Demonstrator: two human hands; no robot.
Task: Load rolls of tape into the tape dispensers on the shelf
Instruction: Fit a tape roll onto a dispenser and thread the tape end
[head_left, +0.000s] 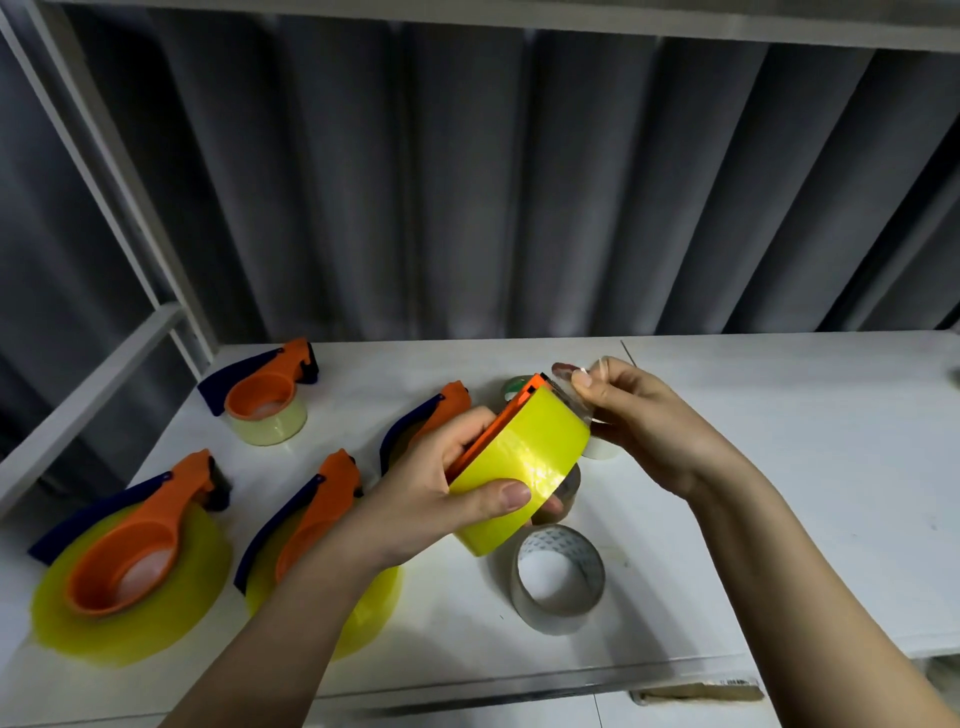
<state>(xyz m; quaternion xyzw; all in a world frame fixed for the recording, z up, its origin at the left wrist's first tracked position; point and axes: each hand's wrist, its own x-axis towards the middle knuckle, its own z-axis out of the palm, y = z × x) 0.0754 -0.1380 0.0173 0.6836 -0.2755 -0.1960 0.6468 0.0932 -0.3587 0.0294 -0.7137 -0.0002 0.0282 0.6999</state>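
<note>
left hand (441, 499) grips yellow tape roll (524, 467) | right hand (639, 415) pinches free end at 1 o'clock | light, stiff, slick; hold by rim

Grey pleated curtain (467, 197) hangs behind white frame (104, 171).

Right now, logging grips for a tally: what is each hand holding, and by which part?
Left hand grips the yellow roll across its width; right hand pinches its pulled-out clear tape end.

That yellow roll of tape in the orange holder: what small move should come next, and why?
Probably draw the clear tape end across the orange dispenser's cutter: the left hand grips the yellow tape roll already seated in it, while the right hand pinches the loose end.
</note>
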